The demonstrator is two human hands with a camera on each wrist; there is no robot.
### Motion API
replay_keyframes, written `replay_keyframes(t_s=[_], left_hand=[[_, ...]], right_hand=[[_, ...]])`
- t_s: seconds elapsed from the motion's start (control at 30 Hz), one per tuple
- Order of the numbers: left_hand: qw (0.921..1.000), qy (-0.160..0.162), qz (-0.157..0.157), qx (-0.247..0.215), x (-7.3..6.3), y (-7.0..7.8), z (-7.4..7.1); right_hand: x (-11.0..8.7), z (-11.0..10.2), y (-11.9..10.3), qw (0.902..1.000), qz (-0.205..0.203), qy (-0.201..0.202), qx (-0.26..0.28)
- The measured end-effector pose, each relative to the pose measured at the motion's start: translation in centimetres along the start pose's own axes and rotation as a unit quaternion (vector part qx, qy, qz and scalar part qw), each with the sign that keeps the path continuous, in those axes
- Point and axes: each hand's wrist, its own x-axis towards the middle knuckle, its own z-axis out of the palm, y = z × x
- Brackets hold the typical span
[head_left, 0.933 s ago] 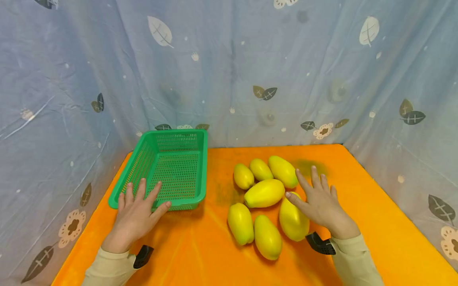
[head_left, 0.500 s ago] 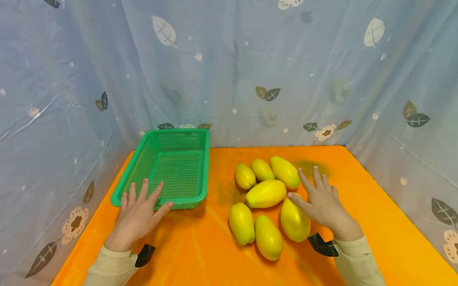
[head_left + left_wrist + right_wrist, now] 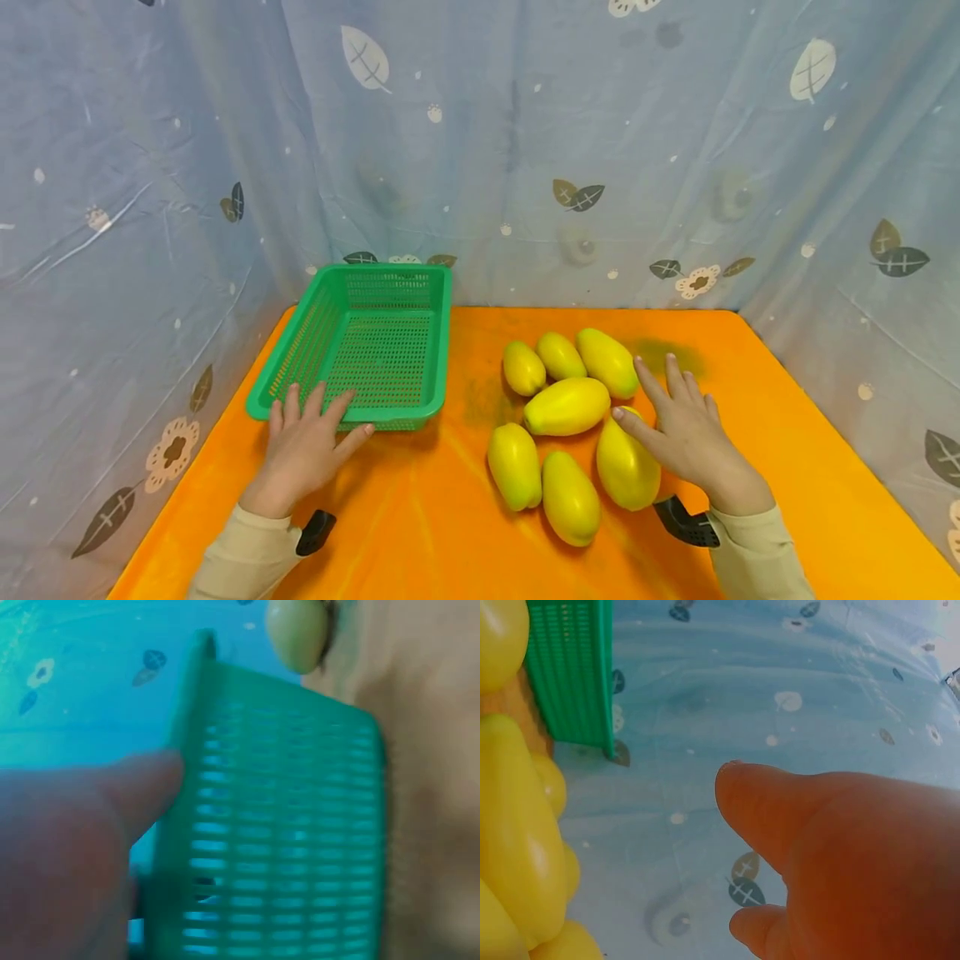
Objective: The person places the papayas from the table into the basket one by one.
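I see nearest yellow fruit (image 3: 628,468) just L of R hand (image 3: 693,437), long axis approx fore-aft. L hand (image 3: 303,450) farther, by green basket (image 3: 405,413). Fingers spread, nothing held, both.

Smooth gloss is shown by the yellow oval fruits (image 3: 566,407), plastic by the green rectangular basket (image 3: 397,414), matt cloth by the orange surface (image 3: 405,525).

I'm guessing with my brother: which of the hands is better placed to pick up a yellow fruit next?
Probably the right hand: it is open right beside the yellow fruits, holding nothing. The left hand is by the near rim of the green basket, farther from them.
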Motion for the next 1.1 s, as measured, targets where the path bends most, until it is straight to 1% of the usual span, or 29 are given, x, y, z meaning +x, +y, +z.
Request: replay_keyframes(t_s=[0.1,0.2,0.27,0.33,0.5,0.63,0.7,0.8,0.87,0.93,1.0,1.1], left_hand=[[0.9988,0.045,0.010,0.015,0.1,-0.1,0.9],[0.9954,0.089,0.022,0.026,0.3,-0.1,1.9],[0.9934,0.108,0.026,0.030,0.5,-0.1,2.4],[0.9921,0.118,0.028,0.033,0.5,-0.2,2.7],[0.9914,0.124,0.026,0.032,0.2,-0.5,2.9],[0.9920,0.122,0.017,0.026,0.1,-0.7,2.7],[0.9923,0.121,0.014,0.026,0.0,-0.8,2.5],[0.9922,0.122,0.012,0.026,-0.2,-1.0,2.4],[0.9922,0.122,0.012,0.023,-0.2,-1.1,2.3],[0.9924,0.120,0.014,0.022,-0.2,-1.1,2.3],[0.9927,0.118,0.017,0.020,-0.2,-1.1,2.3],[0.9914,0.125,0.031,0.020,0.0,-1.0,2.5]], right_hand=[[-0.1,0.0,0.0,1.0000,0.001,-0.001,0.004],[-0.4,0.2,0.2,0.9999,0.004,-0.001,0.010],[-0.5,0.4,0.2,0.9999,0.004,0.000,0.011],[-0.7,0.5,0.0,0.9999,0.004,0.001,0.013],[-0.6,0.4,-0.4,0.9999,0.004,0.001,0.013],[0.2,0.1,0.2,0.9997,0.003,-0.010,0.020],[0.9,-0.1,1.0,0.9985,0.007,-0.030,0.046],[1.8,-0.3,2.9,0.9934,0.021,-0.070,0.088],[2.2,-0.2,4.3,0.9892,0.033,-0.096,0.106],[2.5,0.1,5.7,0.9858,0.048,-0.116,0.112],[2.5,0.3,6.9,0.9834,0.065,-0.125,0.115],[2.3,0.5,8.3,0.9826,0.079,-0.123,0.114]])
